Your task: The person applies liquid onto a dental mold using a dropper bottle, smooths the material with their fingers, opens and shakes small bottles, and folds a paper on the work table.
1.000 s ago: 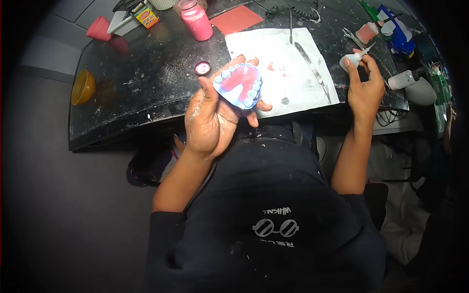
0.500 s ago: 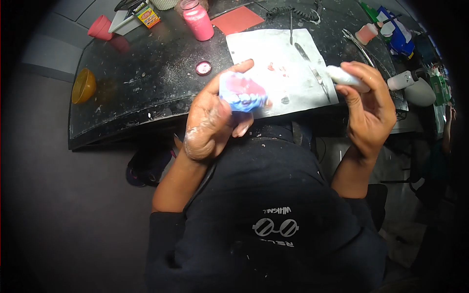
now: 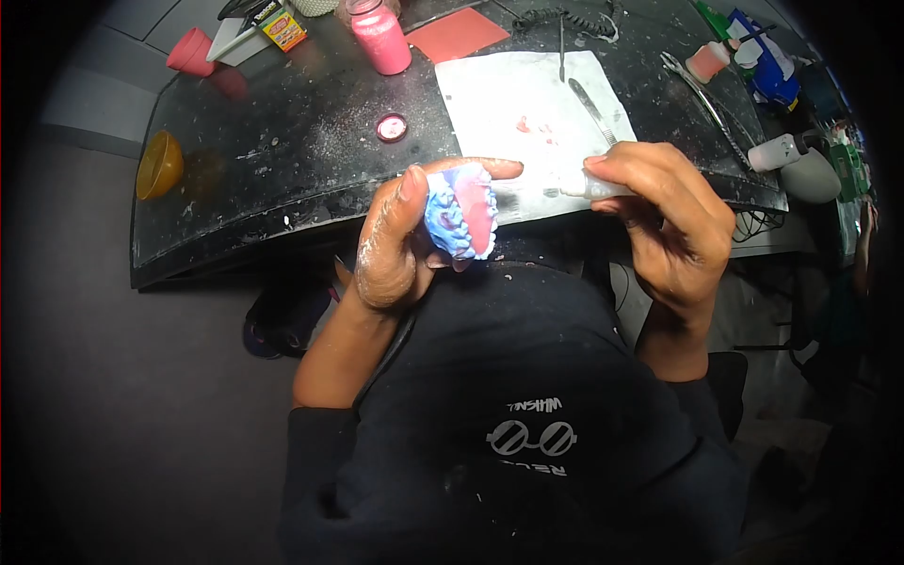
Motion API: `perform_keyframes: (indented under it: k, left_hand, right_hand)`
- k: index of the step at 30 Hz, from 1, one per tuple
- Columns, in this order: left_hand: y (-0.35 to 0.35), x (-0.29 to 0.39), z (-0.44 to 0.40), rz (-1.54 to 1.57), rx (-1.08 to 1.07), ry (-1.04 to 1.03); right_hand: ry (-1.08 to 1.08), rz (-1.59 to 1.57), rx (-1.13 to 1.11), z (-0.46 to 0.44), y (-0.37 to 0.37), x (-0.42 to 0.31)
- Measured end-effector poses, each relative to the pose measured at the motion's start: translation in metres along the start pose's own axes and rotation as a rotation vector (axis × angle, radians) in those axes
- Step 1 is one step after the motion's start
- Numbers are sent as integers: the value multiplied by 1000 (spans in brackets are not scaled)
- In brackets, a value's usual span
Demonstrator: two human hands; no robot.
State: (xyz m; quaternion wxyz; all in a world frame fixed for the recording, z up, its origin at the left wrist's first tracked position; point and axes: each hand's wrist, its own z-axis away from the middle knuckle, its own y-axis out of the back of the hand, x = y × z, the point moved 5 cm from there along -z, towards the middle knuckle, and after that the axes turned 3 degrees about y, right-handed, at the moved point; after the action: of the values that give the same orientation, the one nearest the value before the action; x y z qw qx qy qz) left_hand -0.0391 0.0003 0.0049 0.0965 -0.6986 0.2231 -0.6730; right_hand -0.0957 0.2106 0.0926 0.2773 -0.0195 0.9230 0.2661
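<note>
My left hand (image 3: 388, 247), dusted with white powder, grips a blue-and-pink dental model (image 3: 460, 217) whose ridged tooth edge faces right. The thumb lies along its left side and a finger stretches behind its top. Between the thumb and fingers of my right hand (image 3: 676, 215) is a small whitish translucent bottle (image 3: 599, 187), tilted with its narrow end toward the model. A gap separates the bottle from the model. Both are held above the near edge of a white paper sheet (image 3: 480, 99), which carries small pink scraps (image 3: 535, 128) and a metal knife (image 3: 590, 108).
On the dark bench (image 3: 282, 169) stand a jar of pink powder (image 3: 379, 40), its lid (image 3: 391, 128), a yellow bowl (image 3: 160, 166) and a pink cup (image 3: 191, 51). A pink sheet (image 3: 460, 36) lies behind the paper. Rightward are pliers-like metal tools (image 3: 702, 99) and a white bottle (image 3: 774, 153).
My left hand has turned the dental model, so its pink part now faces right. My right hand has moved left and slightly down, bringing the small bottle nearer the model.
</note>
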Motion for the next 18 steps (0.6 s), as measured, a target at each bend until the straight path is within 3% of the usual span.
perform_keyframes:
  k: [13,17,18]
  left_hand:
    - [0,-7,-4,364,-103,-8]
    - [-4,-8,-3,380,-82,6]
    - [-7,-4,-3,259,6,21]
  right_hand:
    - [-3,-80,-15,3,3,-1]
    - [5,-37,-23,0,2,0]
    - [9,-7,-25,-1,2,1]
